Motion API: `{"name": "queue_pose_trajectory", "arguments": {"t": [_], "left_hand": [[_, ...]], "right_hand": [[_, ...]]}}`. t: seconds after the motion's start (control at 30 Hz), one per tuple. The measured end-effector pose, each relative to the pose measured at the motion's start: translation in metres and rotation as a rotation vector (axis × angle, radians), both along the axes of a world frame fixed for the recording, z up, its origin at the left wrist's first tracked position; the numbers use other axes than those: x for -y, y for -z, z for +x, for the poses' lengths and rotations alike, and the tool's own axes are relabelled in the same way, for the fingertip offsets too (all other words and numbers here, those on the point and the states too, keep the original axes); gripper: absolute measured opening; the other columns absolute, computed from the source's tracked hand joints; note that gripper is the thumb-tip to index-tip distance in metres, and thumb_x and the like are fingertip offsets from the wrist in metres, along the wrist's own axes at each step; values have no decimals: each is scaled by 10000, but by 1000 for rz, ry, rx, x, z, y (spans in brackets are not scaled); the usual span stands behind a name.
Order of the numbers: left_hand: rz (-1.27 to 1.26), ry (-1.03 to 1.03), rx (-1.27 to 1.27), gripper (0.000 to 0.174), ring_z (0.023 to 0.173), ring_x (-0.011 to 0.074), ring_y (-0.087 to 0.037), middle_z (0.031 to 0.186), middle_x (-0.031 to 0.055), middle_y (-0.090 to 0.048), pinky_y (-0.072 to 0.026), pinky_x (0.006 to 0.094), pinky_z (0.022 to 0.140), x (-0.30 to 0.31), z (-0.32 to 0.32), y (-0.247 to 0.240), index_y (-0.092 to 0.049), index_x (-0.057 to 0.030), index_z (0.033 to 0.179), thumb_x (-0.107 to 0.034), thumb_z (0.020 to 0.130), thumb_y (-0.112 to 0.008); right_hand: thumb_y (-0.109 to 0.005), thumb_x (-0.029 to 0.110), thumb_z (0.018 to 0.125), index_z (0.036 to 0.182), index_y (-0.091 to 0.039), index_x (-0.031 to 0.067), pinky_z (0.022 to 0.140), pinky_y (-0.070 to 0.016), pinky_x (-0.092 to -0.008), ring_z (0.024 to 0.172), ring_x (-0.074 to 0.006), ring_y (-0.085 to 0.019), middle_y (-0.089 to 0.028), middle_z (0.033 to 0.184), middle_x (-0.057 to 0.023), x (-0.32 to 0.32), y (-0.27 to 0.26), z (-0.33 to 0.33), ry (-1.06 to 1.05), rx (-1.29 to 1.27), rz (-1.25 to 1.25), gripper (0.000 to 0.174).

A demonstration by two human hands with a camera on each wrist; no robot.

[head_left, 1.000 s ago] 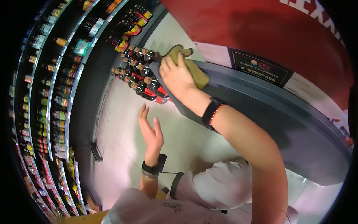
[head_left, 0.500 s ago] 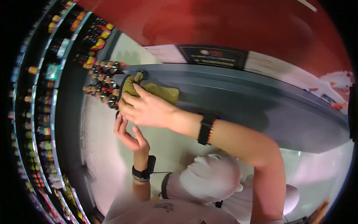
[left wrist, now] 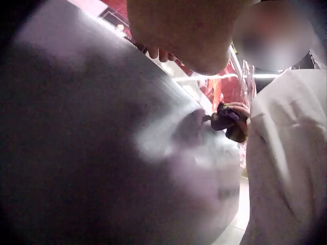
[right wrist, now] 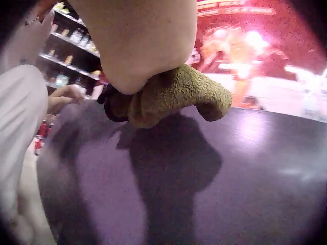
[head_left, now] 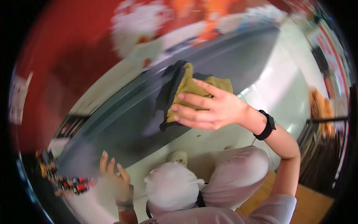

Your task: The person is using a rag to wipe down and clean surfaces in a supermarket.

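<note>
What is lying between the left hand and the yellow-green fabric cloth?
Between the left hand and the cloth, the head view shows only bare, smooth, dark-grey surface.

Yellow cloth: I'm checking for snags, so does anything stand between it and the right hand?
Nothing visible does: the right hand touches the yellow cloth directly, its fingers spread over it. Under the palm is hidden.
</note>
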State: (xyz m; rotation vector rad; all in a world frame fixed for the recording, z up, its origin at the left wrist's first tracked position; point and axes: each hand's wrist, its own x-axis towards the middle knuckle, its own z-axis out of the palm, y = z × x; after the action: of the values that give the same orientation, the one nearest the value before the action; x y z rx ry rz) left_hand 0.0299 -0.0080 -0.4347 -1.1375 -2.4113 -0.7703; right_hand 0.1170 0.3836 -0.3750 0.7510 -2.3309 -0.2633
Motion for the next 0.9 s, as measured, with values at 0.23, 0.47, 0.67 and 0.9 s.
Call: {"name": "queue_pose_trajectory", "arguments": {"t": [0.23,0.47,0.67,0.9], "left_hand": [[-325,275,74,275,1157,381,-448,1240,219,-444,-364,445,980,-49,-10,-16,-464,16,1110,39,836,-449],[-475,182,224,251,1109,368,-475,1199,219,-476,-378,433,947,-98,5,-145,-470,40,1091,35,841,-463],[-739,207,221,224,1066,310,-523,1188,145,-526,-426,385,892,-126,3,-226,-549,4,1049,-53,834,-520],[-642,340,270,206,970,351,-546,1105,153,-549,-451,419,818,-178,31,-320,-533,-6,1021,-40,817,-536]], "right_hand": [[-488,-157,698,1134,-570,15,908,-441,-395,1091,-329,-518,-556,1173,-131,-90,34,143,814,-58,-801,475],[-419,-159,743,1216,-505,4,986,-366,-388,1158,-360,-476,-501,1231,-189,-84,10,244,1181,-193,-1207,508],[-432,-125,792,1244,-475,16,1001,-338,-394,1181,-334,-444,-482,1267,-164,-59,-43,282,1525,-289,-1325,475],[-459,-66,834,1249,-478,10,994,-337,-392,1187,-331,-448,-484,1260,-176,-31,-135,288,1561,-395,-1492,422]]}}
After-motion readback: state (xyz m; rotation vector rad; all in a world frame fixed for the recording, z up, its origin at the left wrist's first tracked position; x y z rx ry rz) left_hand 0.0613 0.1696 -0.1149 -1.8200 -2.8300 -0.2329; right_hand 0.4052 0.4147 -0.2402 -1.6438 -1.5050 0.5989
